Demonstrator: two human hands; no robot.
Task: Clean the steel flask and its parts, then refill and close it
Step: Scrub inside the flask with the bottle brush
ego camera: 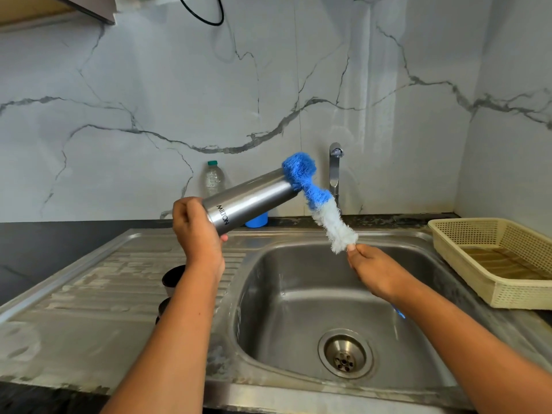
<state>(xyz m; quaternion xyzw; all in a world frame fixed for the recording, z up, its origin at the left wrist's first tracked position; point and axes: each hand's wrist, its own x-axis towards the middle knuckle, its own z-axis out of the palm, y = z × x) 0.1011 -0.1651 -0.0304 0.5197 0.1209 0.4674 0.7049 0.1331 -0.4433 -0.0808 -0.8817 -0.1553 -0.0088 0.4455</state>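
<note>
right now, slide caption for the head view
Left hand tilts steel flask at sink; right hand holds bottle brush against its upper end.

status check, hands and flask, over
Left hand grips steel flask base, mouth tilted up. Right hand pinches bottle brush handle, blue tip at flask mouth. Tap just behind brush.

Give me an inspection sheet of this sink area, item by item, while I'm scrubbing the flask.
Surface: steel sink with ribbed drainboard, stained.
Job's things: steel flask held tilted; brush, its blue tip at the flask's mouth; dark round parts on the drainboard, half hidden.
Clutter: plastic bottle, blue container, cream basket.
Hands: left hand grips the flask's base; right hand pinches the brush's lower end.
Cables: black loop on the wall, top.
Surroundings: tap, marble-pattern wall.
</note>
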